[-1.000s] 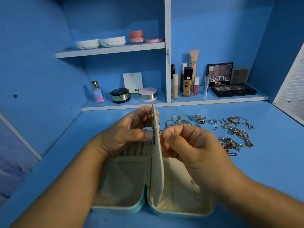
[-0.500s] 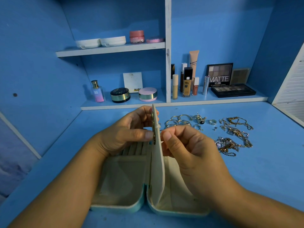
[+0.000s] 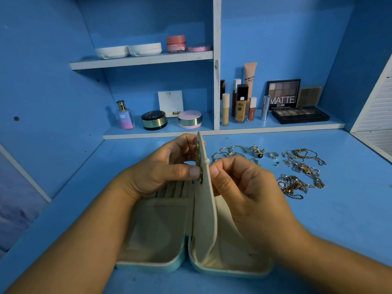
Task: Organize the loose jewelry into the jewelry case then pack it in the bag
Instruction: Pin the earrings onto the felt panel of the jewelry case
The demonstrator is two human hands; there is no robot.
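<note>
We see the jewelry case [image 3: 148, 266] lying open on the blue surface [image 3: 339, 219], teal outside and cream inside, its two halves flat and its divider panel [image 3: 204, 219] standing upright between them. The left hand [image 3: 157, 172] holds the panel near its top: the fingers curl at the upper edge and the thumb presses on the gold earrings [image 3: 199, 160] pinned down its left face, so this grip is closed on the panel. The right hand [image 3: 246, 187] meets it from the other side, thumb and curled forefinger pinching at the panel's right face just beside a small white nub [image 3: 206, 161]; we cannot tell what lies between the fingertips. The loose jewelry lies on the surface right of the case: bangles [image 3: 229, 151], rings [image 3: 273, 154], then tangled chains [image 3: 301, 179]
</note>
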